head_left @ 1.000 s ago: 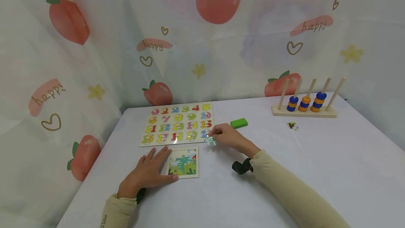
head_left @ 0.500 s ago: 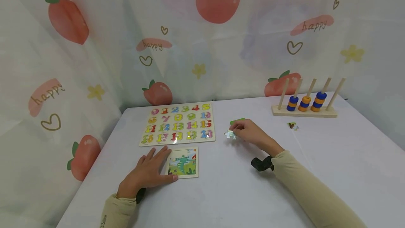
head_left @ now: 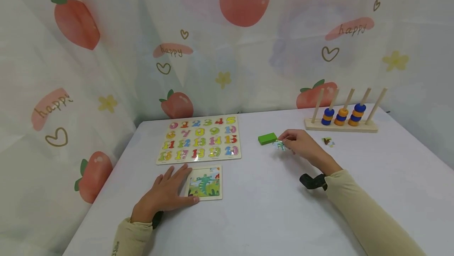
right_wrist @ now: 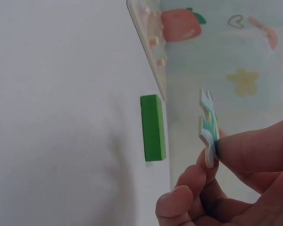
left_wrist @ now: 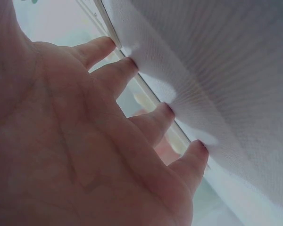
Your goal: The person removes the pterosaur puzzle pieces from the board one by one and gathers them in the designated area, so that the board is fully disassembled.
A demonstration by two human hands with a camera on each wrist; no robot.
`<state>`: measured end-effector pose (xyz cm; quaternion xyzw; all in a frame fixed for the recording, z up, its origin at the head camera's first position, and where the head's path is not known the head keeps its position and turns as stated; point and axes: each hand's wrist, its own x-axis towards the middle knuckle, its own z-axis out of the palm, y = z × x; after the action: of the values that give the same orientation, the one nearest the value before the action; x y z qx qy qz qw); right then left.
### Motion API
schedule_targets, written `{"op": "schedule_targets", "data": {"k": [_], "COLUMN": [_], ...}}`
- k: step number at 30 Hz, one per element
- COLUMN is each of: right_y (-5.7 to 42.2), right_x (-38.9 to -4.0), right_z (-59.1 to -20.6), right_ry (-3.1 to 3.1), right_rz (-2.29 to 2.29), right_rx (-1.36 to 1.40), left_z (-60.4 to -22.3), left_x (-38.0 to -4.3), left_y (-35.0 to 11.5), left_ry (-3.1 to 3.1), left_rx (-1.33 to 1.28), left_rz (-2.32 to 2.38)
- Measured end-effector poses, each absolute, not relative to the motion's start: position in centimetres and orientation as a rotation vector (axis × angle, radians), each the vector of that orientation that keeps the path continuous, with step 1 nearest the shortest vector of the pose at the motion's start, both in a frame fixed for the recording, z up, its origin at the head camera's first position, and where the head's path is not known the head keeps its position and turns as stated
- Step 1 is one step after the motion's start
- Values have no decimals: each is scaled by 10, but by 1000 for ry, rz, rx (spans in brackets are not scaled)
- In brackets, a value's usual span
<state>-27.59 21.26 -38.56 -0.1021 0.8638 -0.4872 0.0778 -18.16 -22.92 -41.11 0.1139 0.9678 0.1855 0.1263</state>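
Note:
My right hand [head_left: 301, 145] pinches a small jigsaw piece [right_wrist: 208, 127] between thumb and fingers. In the right wrist view the piece is up off the table, its edge and knobs showing, pale with teal print. A green block [head_left: 267, 138] lies just left of it. My left hand [head_left: 166, 193] rests spread at the left side of a square dinosaur puzzle [head_left: 204, 183] in a pale frame, thumb at the lower edge and fingertips at the upper left corner. In the left wrist view, straight fingers [left_wrist: 115, 75] lie along a pale edge.
Behind the puzzle lies a number board [head_left: 198, 137] with coloured numerals. Another loose jigsaw piece [head_left: 328, 142] lies right of my right hand. At the back right stands a wooden peg stand [head_left: 340, 125] with blue and orange rings. A patterned cloth [head_left: 248, 70] hangs behind the white table [head_left: 255, 216].
My right hand has carried the jigsaw piece rightward, from the number board's lower right corner to beside the green block, which is uncovered again. My left hand has stayed on the puzzle.

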Motion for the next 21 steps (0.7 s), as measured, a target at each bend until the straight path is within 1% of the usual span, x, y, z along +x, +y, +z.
{"op": "schedule_targets", "data": {"k": [11,21], "right_y": [243,280], "right_x": [-278,-280], "right_z": [-381,-375], "right_ry": [2676,2750], "right_rz": [-1413,-1321], "right_rx": [-210,-132], "left_z": [-413,-415], "left_x": [-182,-183], "left_y": [-230,-232], "left_ry": [2819,2829], "left_rx": [353,362], "left_rz": [536,525]}}
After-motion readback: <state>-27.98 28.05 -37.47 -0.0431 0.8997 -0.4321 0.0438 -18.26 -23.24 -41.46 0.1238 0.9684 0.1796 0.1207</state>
